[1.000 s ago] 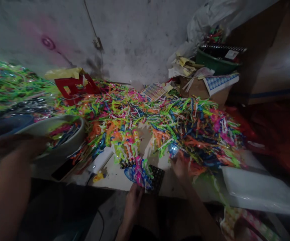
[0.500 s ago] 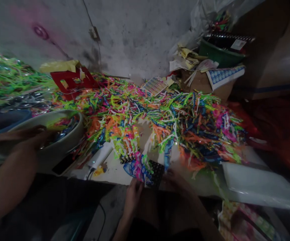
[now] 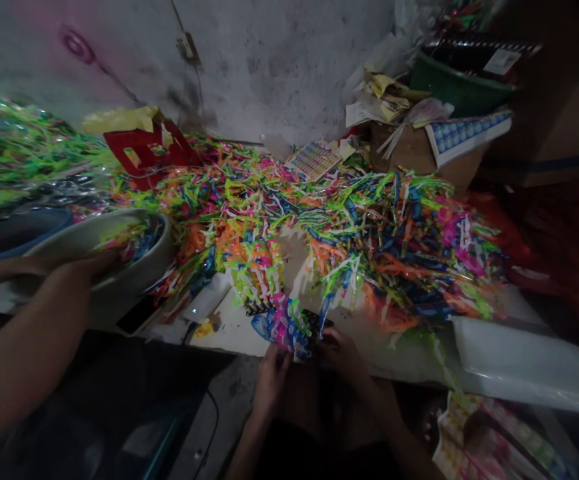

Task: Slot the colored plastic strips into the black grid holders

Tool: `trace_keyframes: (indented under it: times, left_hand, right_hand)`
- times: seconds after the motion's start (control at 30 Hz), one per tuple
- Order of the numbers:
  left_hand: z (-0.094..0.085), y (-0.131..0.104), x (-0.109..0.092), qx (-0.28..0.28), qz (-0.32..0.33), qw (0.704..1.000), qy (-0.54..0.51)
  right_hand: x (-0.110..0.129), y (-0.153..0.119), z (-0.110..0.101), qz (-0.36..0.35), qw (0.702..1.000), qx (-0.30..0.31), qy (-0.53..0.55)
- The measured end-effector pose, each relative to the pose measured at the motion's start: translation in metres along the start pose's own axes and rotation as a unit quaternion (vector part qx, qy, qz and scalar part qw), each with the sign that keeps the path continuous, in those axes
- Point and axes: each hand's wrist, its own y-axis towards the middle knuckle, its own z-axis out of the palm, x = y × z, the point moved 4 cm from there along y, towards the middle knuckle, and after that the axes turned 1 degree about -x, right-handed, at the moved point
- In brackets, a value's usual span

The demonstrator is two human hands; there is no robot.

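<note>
At the table's front edge lies a black perforated board [image 3: 323, 324], partly covered by blue, pink and green plastic pieces [image 3: 282, 325]. My left hand [image 3: 274, 368] has its fingers closed on the board's near edge, below the blue and pink pieces. My right hand [image 3: 338, 350] is at the board's right side, its fingers bent around a blue piece [image 3: 326, 308] that stands up from the board. Just behind, a row of white, green and orange pieces [image 3: 257, 277] sits on another dark strip.
A heap of colourful plastic pieces [image 3: 394, 227] covers the table's back. Another person's arms [image 3: 64, 300] reach into a pale basin [image 3: 164, 250] at left. A clear plastic bag [image 3: 524, 363] lies right; a yellow item [image 3: 204, 328] and a phone-like dark slab [image 3: 139, 315] lie left.
The view has shifted slightly. My right hand has come up to the board's right side, by the blue piece, which now reaches the board. The other person's hand has moved within the basin.
</note>
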Motion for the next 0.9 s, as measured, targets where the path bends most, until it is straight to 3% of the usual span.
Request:
trace_keyframes:
  times: [0.33, 0.63, 0.9]
  left_hand:
    - [0.003, -0.002, 0.01, 0.006, -0.011, 1.0, 0.009]
    - [0.0, 0.0, 0.006, 0.006, 0.002, 1.0, 0.009]
    - [0.002, -0.001, 0.006, 0.004, 0.005, 1.0, -0.012]
  right_hand:
    - [0.016, -0.011, 0.004, -0.042, 0.987, 0.047, -0.149]
    - [0.026, 0.015, 0.01, -0.125, 0.963, 0.153, -0.185]
    - [0.018, 0.021, 0.012, -0.126, 0.962, 0.143, -0.196]
